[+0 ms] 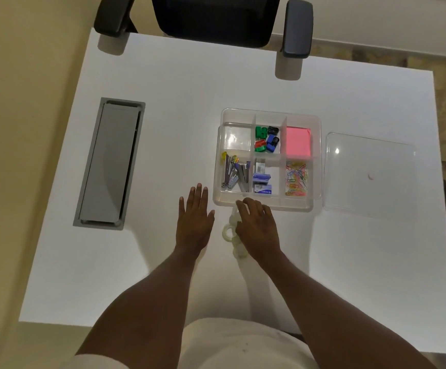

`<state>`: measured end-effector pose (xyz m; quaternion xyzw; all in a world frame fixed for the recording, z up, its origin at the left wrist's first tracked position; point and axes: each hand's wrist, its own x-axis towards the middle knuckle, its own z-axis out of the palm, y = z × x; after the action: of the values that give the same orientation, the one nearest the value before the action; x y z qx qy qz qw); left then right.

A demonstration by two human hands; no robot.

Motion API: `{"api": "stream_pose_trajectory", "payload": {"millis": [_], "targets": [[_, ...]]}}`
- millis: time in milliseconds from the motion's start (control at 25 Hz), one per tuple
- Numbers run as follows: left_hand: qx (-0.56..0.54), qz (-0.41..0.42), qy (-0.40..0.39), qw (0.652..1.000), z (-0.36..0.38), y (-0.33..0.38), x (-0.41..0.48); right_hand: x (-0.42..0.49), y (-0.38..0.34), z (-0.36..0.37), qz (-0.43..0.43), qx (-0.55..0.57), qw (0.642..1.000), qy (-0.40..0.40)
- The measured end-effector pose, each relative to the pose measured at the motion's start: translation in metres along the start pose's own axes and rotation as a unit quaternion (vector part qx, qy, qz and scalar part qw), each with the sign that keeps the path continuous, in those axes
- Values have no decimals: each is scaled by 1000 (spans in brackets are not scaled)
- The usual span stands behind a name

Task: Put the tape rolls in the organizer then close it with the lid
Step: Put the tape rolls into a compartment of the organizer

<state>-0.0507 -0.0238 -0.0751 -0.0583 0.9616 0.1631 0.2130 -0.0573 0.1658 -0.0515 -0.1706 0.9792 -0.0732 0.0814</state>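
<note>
A clear plastic organizer (316, 166) with six compartments stands on the white table. Its far-left compartment (236, 138) holds nothing. Several small clear tape rolls (228, 231) lie in a row just in front of the organizer, partly hidden under my right hand (257, 229). That hand rests palm down over the rolls, fingers spread, and I cannot tell whether it grips any. My left hand (193, 218) lies flat and open on the table to the left of the rolls. The clear lid (368, 174) lies flat to the right of the organizer.
The other compartments hold sharpeners (267, 139), pink sticky notes (297, 142), staple removers (235, 174), staple boxes (261, 179) and coloured paper clips (296, 178). A grey cable tray (110, 163) is set into the table at left. A black chair (211, 20) stands beyond the far edge.
</note>
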Motion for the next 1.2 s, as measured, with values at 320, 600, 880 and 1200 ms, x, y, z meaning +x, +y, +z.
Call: {"api": "stream_pose_trajectory", "payload": {"millis": [320,600,880,1200], "targets": [[-9,9,42,999,14,-5,-1,133,2,-65,15,58,993,104],[-18,3,61,998,26,-7,1,230,19,-72,75,86,992,-46],[-20,3,69,997,31,-8,4,253,20,-49,56,38,995,-68],[0,11,41,999,20,-11,3,212,10,-62,43,43,995,84]]}}
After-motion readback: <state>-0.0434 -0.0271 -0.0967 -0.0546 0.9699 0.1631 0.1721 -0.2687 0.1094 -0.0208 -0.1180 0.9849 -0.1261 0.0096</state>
